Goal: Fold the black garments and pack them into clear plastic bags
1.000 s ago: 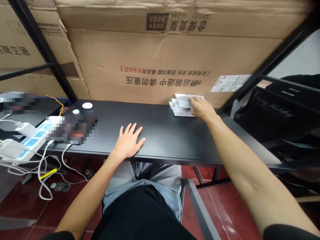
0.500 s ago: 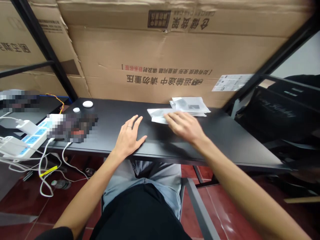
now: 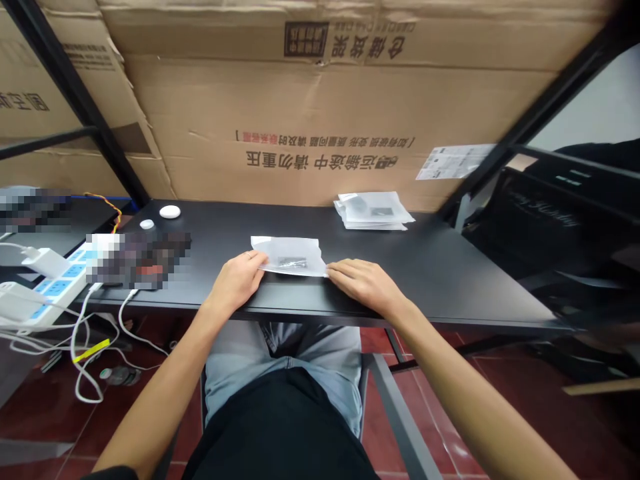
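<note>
A small clear plastic bag (image 3: 290,255) with a dark part inside lies flat on the black table (image 3: 450,267), near its front edge. My left hand (image 3: 235,280) grips the bag's left edge with curled fingers. My right hand (image 3: 363,283) pinches the bag's right corner, fingers pressed together. A stack of similar bags (image 3: 373,210) rests at the back of the table against a large cardboard box (image 3: 320,100).
Two white round discs (image 3: 170,212) lie at the table's back left. A blurred patch (image 3: 137,259), a white power strip (image 3: 45,290) with chargers and loose white cables (image 3: 85,347) sit at the left. Black frame bars (image 3: 80,93) and dark equipment (image 3: 560,220) flank the table.
My right hand took one bag off the back stack and drew it to the front of the table. My left hand left its flat rest and closed on the bag's left edge.
</note>
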